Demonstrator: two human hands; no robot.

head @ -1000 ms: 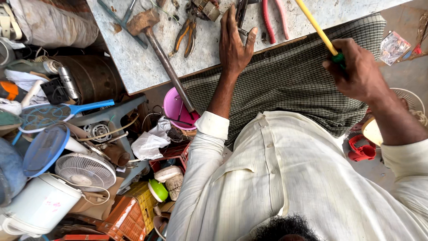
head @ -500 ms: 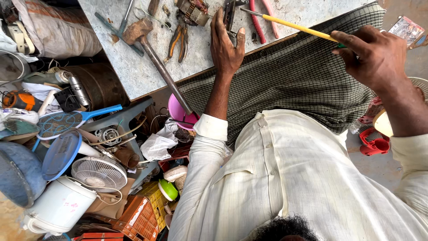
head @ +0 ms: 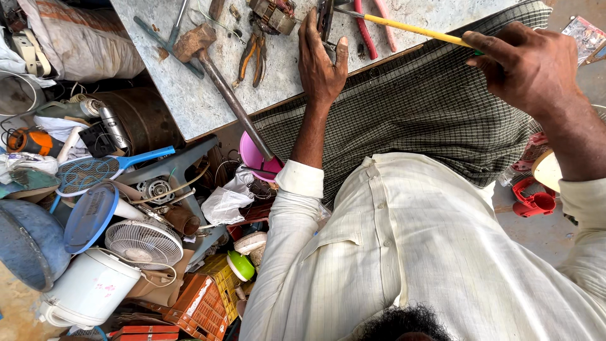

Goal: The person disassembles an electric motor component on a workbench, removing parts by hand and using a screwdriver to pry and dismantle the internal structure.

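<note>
Head view: the right hand (head: 530,69) grips a yellow-handled screwdriver (head: 410,28), fingers clenched round the stiff, light shaft, best held at the handle. Beyond, the left hand (head: 320,60) presses a small dark metal part (head: 325,17) against the tabletop (head: 189,107), beside pliers (head: 252,53) and a hammer (head: 208,69).

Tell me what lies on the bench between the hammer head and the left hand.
In the head view, orange-handled pliers lie on the grey stone benchtop between the rusty steel hammer head and the left hand; nothing else lies between them except small scraps.
</note>
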